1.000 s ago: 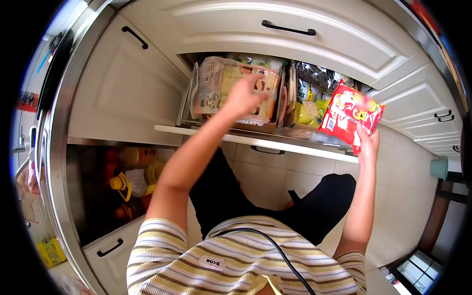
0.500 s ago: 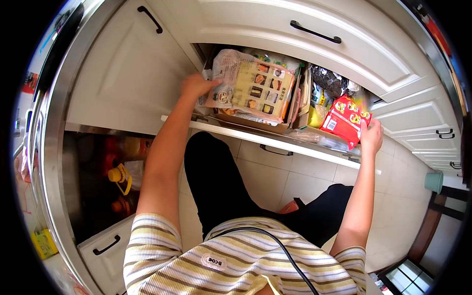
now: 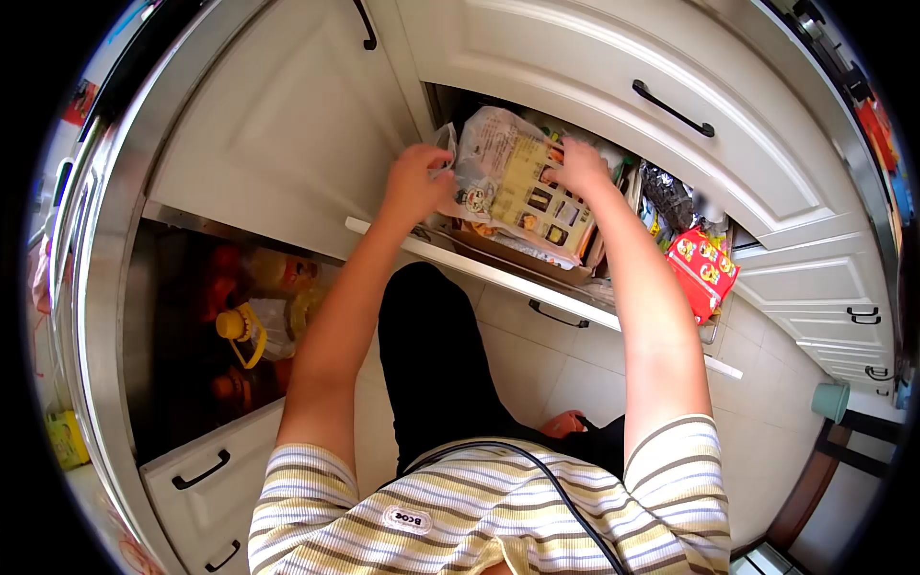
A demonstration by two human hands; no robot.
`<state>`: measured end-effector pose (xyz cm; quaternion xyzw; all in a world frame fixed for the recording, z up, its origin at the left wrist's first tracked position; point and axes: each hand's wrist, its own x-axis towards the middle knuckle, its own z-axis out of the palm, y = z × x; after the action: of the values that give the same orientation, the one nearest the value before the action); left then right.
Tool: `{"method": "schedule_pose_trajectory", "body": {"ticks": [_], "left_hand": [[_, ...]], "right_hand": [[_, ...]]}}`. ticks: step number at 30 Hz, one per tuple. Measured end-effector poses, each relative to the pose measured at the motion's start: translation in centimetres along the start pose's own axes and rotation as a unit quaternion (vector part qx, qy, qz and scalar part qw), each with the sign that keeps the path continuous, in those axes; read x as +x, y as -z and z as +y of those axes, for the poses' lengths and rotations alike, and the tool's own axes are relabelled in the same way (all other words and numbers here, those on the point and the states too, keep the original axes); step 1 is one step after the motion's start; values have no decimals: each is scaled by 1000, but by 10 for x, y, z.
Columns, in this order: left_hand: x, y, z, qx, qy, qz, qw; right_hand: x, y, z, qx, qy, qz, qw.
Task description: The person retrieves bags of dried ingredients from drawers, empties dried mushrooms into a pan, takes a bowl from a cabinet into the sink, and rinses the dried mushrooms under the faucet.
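Observation:
A pale yellow printed package (image 3: 537, 196) in translucent plastic lies on top of the left part of the open drawer (image 3: 479, 261). My left hand (image 3: 422, 182) is at the package's left side, fingers curled around a bit of clear plastic. My right hand (image 3: 580, 168) rests on the package's upper right edge, its fingers spread. A red packet (image 3: 704, 273) lies at the drawer's right end, with neither hand on it. Dark crinkled packaging (image 3: 668, 196) sits behind it.
Below left, an open compartment holds a bottle with a yellow cap (image 3: 230, 324) and other containers. A closed upper drawer (image 3: 613, 57) overhangs the open one. My knee (image 3: 426, 297) is close to the drawer front. A green bin (image 3: 830, 401) stands at the right.
My right hand has let go of the red packet and moved left onto the printed package. My left hand moved from over the package to its left side. The view has shifted.

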<state>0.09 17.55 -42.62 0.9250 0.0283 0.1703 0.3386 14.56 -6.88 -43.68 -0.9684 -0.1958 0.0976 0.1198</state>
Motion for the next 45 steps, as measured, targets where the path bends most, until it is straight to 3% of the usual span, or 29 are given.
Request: {"method": "schedule_pose_trajectory", "body": {"ticks": [3,6,9,13,15,19,21,22,24,25,27,28,30,31,33,34,35,37,41,43,45], "left_hand": [[-12,3,-23,-112,86,14,990],[-11,9,-34,-178,153,7,972],[-13,11,-18,-138,146,-23,979],[-12,-4,-31,-143,129,-22,981],[-12,-6,-33,-166,106,-3,980],[-22,7,-25,-165,120,-1,979],[-23,12,-18,-140,144,-12,980],[-24,9,-22,-141,147,-14,979],[-22,0,-31,-168,144,-22,975],[-21,-2,-27,-171,142,-26,975],[-24,0,-11,-53,19,19,998],[-24,2,2,-57,16,16,998],[-22,3,32,-12,-99,-16,995],[-21,-2,39,-13,-101,-20,995],[-12,-14,51,13,-161,-144,976],[-6,-20,56,49,-178,-221,958],[1,-31,60,48,-176,-228,956],[13,-57,65,82,-193,-386,898],[10,-104,42,120,-238,-396,879],[16,-106,37,95,-123,-465,871],[15,-116,24,95,-152,-435,883]], "right_hand": [[-1,12,-1,-52,10,-45,998],[7,25,17,-7,33,-82,996],[14,33,27,67,6,-127,990],[10,29,34,143,67,-152,976],[1,28,36,173,110,-78,976],[-54,82,16,75,98,-61,990],[-91,89,47,319,100,44,941],[-116,108,58,360,35,49,931],[-163,125,88,399,2,182,899],[-188,126,99,487,-7,221,845],[-238,119,142,557,-104,286,772],[-265,111,157,582,-158,327,728],[-315,94,171,646,-186,339,659],[-337,83,172,645,-190,341,657],[-375,60,175,778,-236,270,515],[-386,49,178,794,-239,255,498],[-394,39,180,808,-242,239,481],[-399,28,182,820,-246,227,464],[-408,8,177,828,-242,244,444],[-408,5,176,839,-243,240,424],[-407,4,174,834,-253,254,420]]}}
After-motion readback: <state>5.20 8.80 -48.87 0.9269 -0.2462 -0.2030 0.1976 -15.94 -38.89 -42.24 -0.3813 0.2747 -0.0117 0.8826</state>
